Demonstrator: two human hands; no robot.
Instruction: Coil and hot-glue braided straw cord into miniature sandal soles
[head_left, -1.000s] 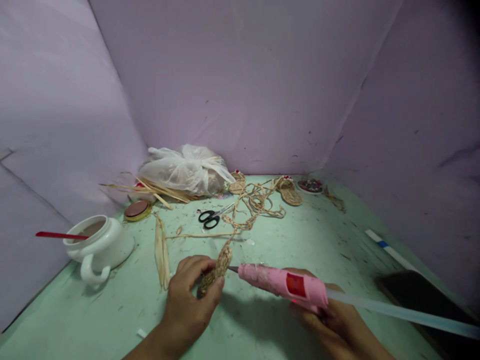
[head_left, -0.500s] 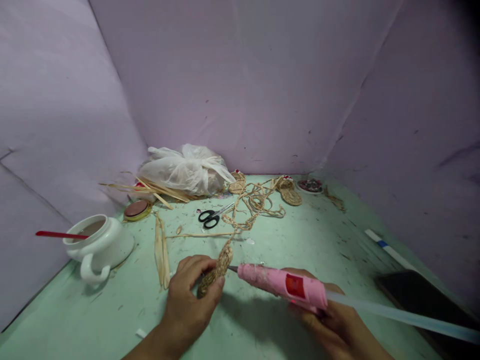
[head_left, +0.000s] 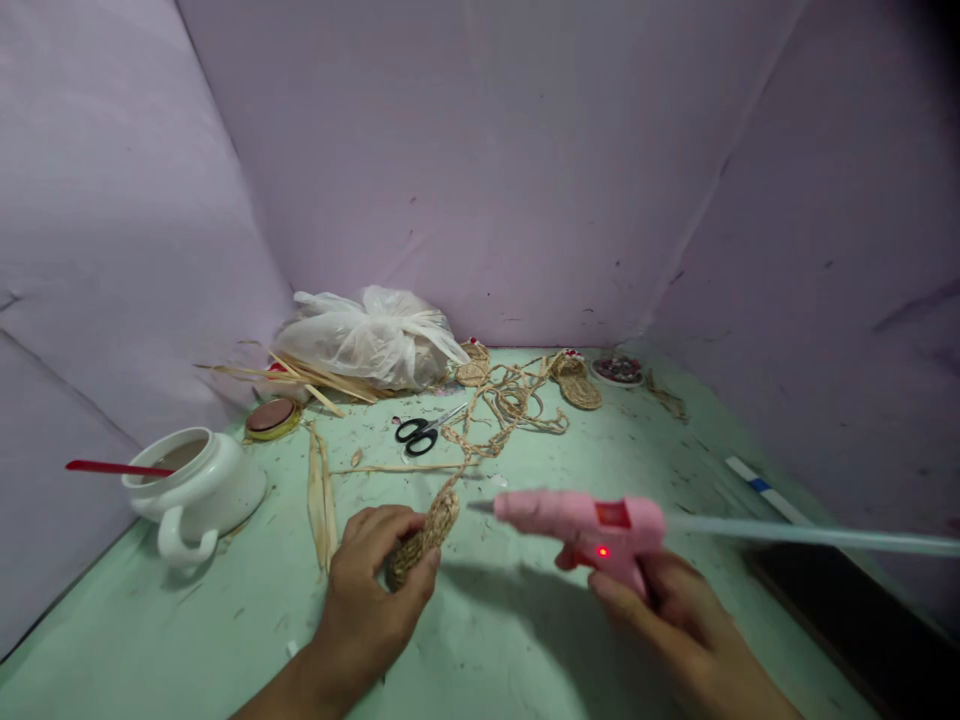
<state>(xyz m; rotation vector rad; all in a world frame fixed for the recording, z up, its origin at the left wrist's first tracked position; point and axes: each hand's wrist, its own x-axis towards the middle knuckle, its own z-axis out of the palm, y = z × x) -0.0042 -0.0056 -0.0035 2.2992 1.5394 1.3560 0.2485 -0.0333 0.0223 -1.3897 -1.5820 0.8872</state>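
Pink glue gun (head_left: 559, 512) clenched in right hand (head_left: 675, 610), crosswise, nozzle (head_left: 482, 507) leftward, left hand (head_left: 371, 580) grasping slanted braid (head_left: 441, 520)

Single head-worn camera, facing forward and down, close over the green tabletop (head_left: 465, 640).

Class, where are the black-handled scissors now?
In the head view, the black-handled scissors lie left of centre on the green table, beside the tangled tan braided cord, in front of the white plastic bag.
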